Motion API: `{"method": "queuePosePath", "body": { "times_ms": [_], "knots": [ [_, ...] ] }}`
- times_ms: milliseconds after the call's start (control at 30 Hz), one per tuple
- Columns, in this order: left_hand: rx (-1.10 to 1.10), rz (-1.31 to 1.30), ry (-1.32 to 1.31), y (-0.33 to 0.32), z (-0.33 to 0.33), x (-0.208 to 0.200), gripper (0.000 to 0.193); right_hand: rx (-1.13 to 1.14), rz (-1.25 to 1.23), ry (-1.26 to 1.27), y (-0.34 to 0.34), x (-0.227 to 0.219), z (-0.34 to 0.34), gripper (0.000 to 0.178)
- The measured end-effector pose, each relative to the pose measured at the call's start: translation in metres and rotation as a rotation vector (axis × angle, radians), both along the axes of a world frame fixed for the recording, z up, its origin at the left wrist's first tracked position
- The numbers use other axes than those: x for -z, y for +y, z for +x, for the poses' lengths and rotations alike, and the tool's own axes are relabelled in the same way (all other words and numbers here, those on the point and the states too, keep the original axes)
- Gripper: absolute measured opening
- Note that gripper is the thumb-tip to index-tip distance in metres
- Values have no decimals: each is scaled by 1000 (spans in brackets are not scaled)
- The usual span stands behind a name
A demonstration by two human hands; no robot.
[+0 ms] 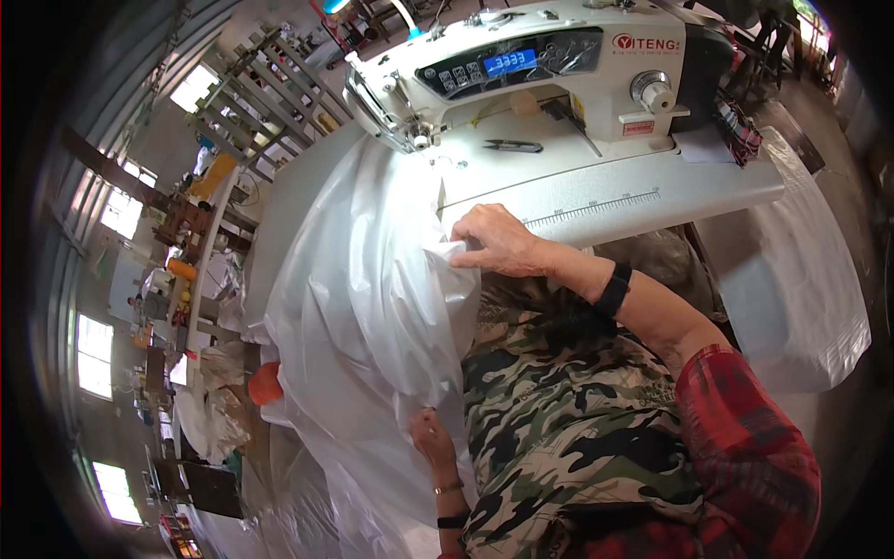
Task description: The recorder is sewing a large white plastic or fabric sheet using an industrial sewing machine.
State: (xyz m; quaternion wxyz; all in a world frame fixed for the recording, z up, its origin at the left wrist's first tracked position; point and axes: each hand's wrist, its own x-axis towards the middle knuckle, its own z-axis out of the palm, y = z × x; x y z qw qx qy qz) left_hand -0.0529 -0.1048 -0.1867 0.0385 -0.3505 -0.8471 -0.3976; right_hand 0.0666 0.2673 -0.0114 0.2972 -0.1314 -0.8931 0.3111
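A large translucent white plastic-like sheet point(363, 270) hangs in folds over the table's left part and down beside my lap. Its upper end reaches the needle area of a white sewing machine point(610, 121). My right hand point(494, 240) pinches the sheet's right edge between thumb and fingers, just in front of the table edge. Lower down, my left hand point(431, 438) is closed on a gathered fold of the same sheet, its fingers partly hidden by the material. Whether the presser foot rests on the sheet is too bright to tell.
Thread snips point(512, 145) and a dark-handled thin tool point(570, 121) lie on the machine bed. A ruler scale point(596, 207) runs along the table's front. More white sheeting point(787, 279) hangs at the right. Shelves and a cluttered bench point(209, 233) stand at the left.
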Motion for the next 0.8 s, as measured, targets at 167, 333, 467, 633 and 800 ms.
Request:
{"method": "queuePosePath", "body": {
  "times_ms": [167,333,467,633,800],
  "knots": [
    [50,-262,-58,30,27,-29,29,-29,-232,-16,-8,-3,9,30],
    [125,-152,235,59,38,-32,30,-274,-788,276,-25,8,19,26],
    [-49,-174,296,61,23,-28,21,-252,-1032,379,-47,39,24,32],
    [20,-164,365,31,2,-11,13,-333,-1102,377,-87,80,36,57],
    [79,327,-571,-32,28,-128,14,-212,-965,261,-95,95,35,55]
  ]
}}
